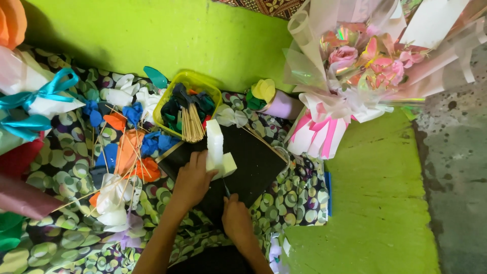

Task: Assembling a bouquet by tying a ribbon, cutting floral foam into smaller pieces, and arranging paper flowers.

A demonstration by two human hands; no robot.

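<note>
- Two hands work on a black board (pixel 253 162).
- Left hand (pixel 192 180) grips a white foam block (pixel 215 147), long axis near-to-far.
- Right hand (pixel 236 218) closes on a small blade (pixel 227 191).
- Yellow tub (pixel 190 81) of sticks just beyond.

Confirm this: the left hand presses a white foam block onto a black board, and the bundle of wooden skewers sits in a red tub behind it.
Not quite. The head view shows the tub is yellow, not red. The left hand does press the white foam block onto the black board, with the skewers in the tub behind.

Counted: two hands, left (pixel 192 181) and right (pixel 236 218); one white foam block (pixel 216 149); one black board (pixel 253 162); one yellow tub (pixel 188 104); one bundle of wooden skewers (pixel 192 123); one wrapped pink bouquet (pixel 355 76)
</note>
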